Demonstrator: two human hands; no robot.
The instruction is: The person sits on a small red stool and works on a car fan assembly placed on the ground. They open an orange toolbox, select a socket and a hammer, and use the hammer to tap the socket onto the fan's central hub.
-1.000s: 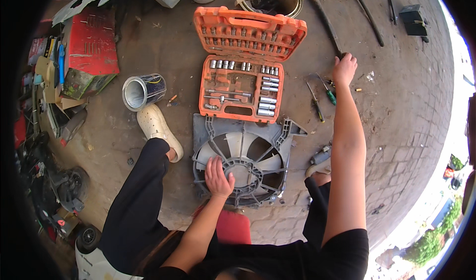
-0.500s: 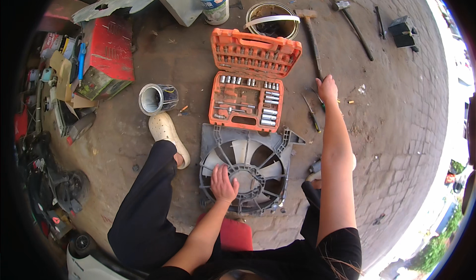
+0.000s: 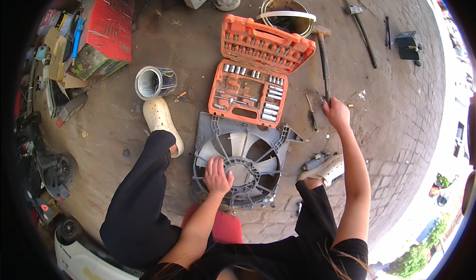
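A grey radiator fan (image 3: 240, 171) in its square plastic shroud lies flat in front of me. My left hand (image 3: 216, 177) rests on the ring around its hub, fingers stretched forward and thumb apart. To the right, my right hand (image 3: 337, 115) is closed round the handle end of a long hammer (image 3: 324, 64), whose head points away beside a bucket. A thin screwdriver (image 3: 312, 114) lies just left of that hand; another slim tool next to it is partly hidden. Beyond the fan stands an open orange socket set case (image 3: 248, 94) with sockets and a ratchet.
A bucket (image 3: 286, 16) with a pale strap stands behind the case. Another hammer (image 3: 364, 36) and a black box (image 3: 409, 46) lie at far right. A tin can (image 3: 148, 83) stands by my left shoe (image 3: 162, 124); a red metal box (image 3: 106, 29) is further left.
My right hand has taken hold of the hammer handle and drawn the hammer toward me. My left hand stays on the fan. The whole view has shifted slightly.
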